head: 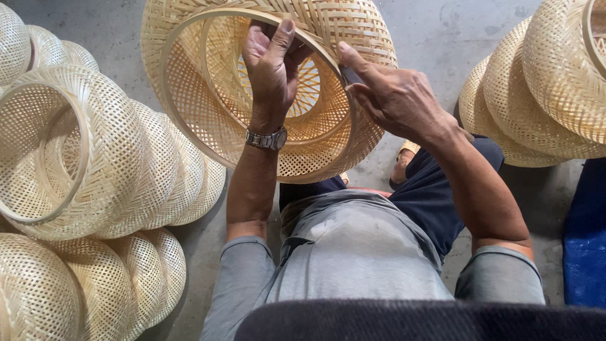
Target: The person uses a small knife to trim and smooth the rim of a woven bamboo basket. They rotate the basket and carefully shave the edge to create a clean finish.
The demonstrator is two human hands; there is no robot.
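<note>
Far left, nested stacks of woven bamboo baskets [95, 158] lie on their sides on the concrete floor [442, 31], rims facing left & toward the camera; a second stack [82, 284] sits below it at bottom left. Centre top, the held basket [208, 95] is a pale open-weave dome w/ a bamboo hoop rim [183, 120]; it's up in front of the person, above the lap, mouth turned toward the camera & slightly left, so its axis runs away from the viewer toward the floor, closed end far side. The left hand [271, 69], w/ a metal wristwatch [266, 139] on the wrist, reaches inside the mouth, fingers curled over the upper rim, thumb up along the hoop: clenched on the rim. Just right of it, the right hand [391, 95] presses on the rim's right side, forefinger pointing up-left along the hoop, other fingers folded round a small dark tool [351, 76], only partly visible; can't tell what kind. Both hands are close together on the same rim stretch. Below: grey shirt, dark trousers. Right side, another stack of baskets [543, 88] leans at top right, w/ a blue sheet [584, 233] at the right edge.
</note>
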